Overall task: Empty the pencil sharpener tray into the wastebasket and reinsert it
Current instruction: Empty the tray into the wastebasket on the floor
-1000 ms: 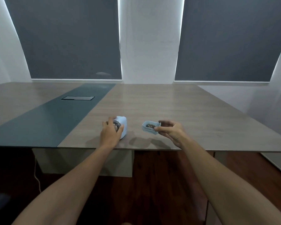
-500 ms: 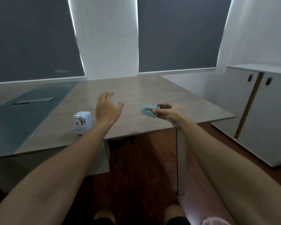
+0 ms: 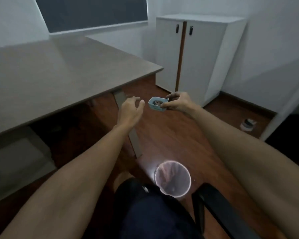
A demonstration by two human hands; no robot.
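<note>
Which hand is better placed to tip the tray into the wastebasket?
Right hand: it already pinches the tray, shavings inside. Left hand is empty. Wastebasket stands below.

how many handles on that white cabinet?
2: black handles on the white cabinet, one on the left door, one on the right door, flanking the centre seam. None seem hidden.

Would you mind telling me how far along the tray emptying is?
Done: the tray is out of the sharpener, pinched in the right hand. In hand: it is upright and holds shavings, not yet over the wastebasket on the floor; the left hand is empty. Left: tipping it out and reinserting it.
</note>
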